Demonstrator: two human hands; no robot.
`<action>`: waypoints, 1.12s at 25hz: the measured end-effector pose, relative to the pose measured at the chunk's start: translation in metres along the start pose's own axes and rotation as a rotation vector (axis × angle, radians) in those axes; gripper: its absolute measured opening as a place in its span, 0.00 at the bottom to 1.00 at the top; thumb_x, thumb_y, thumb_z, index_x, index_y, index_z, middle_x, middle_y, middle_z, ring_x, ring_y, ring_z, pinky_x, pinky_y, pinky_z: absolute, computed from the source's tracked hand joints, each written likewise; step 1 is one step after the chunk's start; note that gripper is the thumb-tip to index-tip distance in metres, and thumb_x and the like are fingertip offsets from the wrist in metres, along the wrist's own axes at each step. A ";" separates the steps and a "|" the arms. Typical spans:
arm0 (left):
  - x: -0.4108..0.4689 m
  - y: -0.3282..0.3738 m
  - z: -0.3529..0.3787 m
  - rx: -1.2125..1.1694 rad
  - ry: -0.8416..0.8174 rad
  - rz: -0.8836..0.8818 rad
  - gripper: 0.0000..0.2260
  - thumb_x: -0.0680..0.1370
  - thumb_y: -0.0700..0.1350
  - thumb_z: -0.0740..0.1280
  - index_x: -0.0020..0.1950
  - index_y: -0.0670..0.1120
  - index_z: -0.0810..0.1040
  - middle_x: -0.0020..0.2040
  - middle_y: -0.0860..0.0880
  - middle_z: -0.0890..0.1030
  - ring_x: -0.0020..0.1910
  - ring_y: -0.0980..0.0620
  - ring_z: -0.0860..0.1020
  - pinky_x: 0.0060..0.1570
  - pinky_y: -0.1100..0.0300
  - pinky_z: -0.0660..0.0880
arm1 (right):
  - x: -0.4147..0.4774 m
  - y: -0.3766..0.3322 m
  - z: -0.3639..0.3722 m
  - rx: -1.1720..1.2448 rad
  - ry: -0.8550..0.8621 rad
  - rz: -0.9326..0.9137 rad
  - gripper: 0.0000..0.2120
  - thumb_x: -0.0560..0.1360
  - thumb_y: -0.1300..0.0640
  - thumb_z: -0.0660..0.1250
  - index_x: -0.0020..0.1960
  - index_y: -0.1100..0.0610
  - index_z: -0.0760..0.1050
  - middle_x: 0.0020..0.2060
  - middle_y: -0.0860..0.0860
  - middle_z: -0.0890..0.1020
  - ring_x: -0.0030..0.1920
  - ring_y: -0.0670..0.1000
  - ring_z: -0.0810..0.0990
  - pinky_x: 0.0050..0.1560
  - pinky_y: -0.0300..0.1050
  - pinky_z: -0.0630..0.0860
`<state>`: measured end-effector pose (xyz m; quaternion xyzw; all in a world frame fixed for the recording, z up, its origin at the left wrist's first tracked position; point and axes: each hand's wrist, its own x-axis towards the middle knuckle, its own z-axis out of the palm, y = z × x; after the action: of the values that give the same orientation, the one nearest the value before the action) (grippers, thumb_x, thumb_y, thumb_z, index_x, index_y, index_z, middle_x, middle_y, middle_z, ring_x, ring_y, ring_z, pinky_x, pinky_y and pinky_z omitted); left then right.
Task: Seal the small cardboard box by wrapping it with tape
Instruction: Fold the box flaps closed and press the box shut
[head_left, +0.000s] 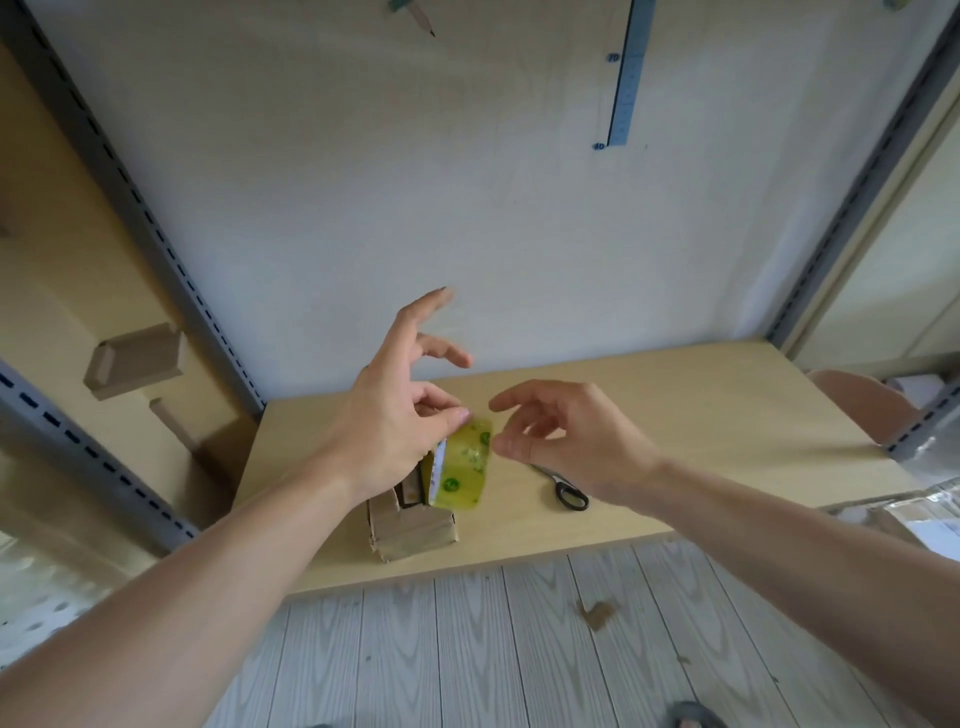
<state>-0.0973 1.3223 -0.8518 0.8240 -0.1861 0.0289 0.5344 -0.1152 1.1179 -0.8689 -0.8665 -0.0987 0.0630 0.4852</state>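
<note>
Pale wood table (675, 415) holds a brown box (410, 530), half hidden behind the left hand (395, 421) pinching the yellowish tape roll (462, 465); right hand (571, 431) open.

Table: we see a pale wooden table (701, 415) set against the white wall, its near edge over the plank floor.
Box: a small cardboard box (413, 535) stands near our front edge.
Scissors: black-handled scissors (566, 491) lie flat, right of the box and apart from it.
</note>
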 end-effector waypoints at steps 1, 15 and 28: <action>-0.004 0.005 0.000 -0.046 0.010 0.002 0.43 0.75 0.30 0.73 0.79 0.61 0.58 0.57 0.50 0.79 0.42 0.48 0.85 0.49 0.58 0.81 | -0.006 -0.003 0.001 -0.030 0.043 0.000 0.13 0.70 0.50 0.78 0.54 0.47 0.83 0.43 0.46 0.85 0.40 0.46 0.79 0.46 0.41 0.76; -0.040 0.060 -0.015 0.116 0.002 0.208 0.43 0.74 0.31 0.70 0.77 0.65 0.55 0.59 0.59 0.76 0.62 0.55 0.76 0.52 0.60 0.75 | -0.058 -0.058 -0.010 0.001 0.350 -0.068 0.09 0.72 0.57 0.76 0.37 0.46 0.82 0.39 0.38 0.83 0.39 0.40 0.77 0.40 0.29 0.72; -0.033 0.047 -0.005 0.077 0.020 0.134 0.42 0.72 0.36 0.78 0.76 0.64 0.61 0.54 0.54 0.79 0.43 0.55 0.85 0.47 0.63 0.79 | -0.061 -0.055 -0.001 0.013 0.333 -0.256 0.06 0.76 0.61 0.73 0.42 0.52 0.81 0.42 0.44 0.83 0.43 0.48 0.80 0.41 0.43 0.75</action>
<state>-0.1427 1.3191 -0.8164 0.8294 -0.2344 0.0799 0.5008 -0.1800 1.1306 -0.8206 -0.8423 -0.1259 -0.1427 0.5043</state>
